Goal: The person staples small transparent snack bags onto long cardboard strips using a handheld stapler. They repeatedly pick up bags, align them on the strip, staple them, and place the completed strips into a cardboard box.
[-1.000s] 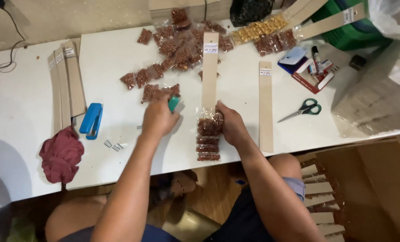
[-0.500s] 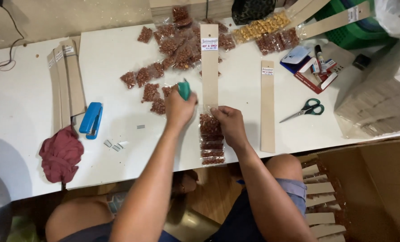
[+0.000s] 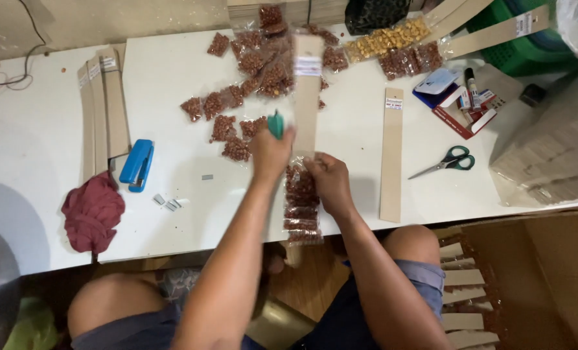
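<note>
The left hand (image 3: 271,150) is closed around a small green stapler (image 3: 275,123). Only the green top sticks out above the fingers, so most of it is hidden. The hand is a bit blurry. The right hand (image 3: 328,181) presses down on a long card strip (image 3: 306,91) that lies on the white counter (image 3: 43,194). Its fingers are shut together on a small clear bag of red-brown nuts at the strip. A row of nut bags (image 3: 300,207) already sits on the near part of the strip, and the last bag hangs just over the counter edge. The right hand covers part of that row, so the join between bag and card cannot be seen.

More loose nut bags (image 3: 237,116) lie in a heap just past the left hand, near the far end of the strip. A blue stapler (image 3: 137,164) lies to the left, with a few loose staples (image 3: 167,203) near it and a dark red cloth (image 3: 93,212) at the counter edge. Three plain card strips (image 3: 100,110) lie side by side beyond that. To the right is another card strip (image 3: 391,155), then scissors (image 3: 446,162) with green handles. A bag of yellow snacks (image 3: 387,40) sits at the far side. A brown box (image 3: 548,162) is cut off at the right edge. The person's knees show under the counter.
</note>
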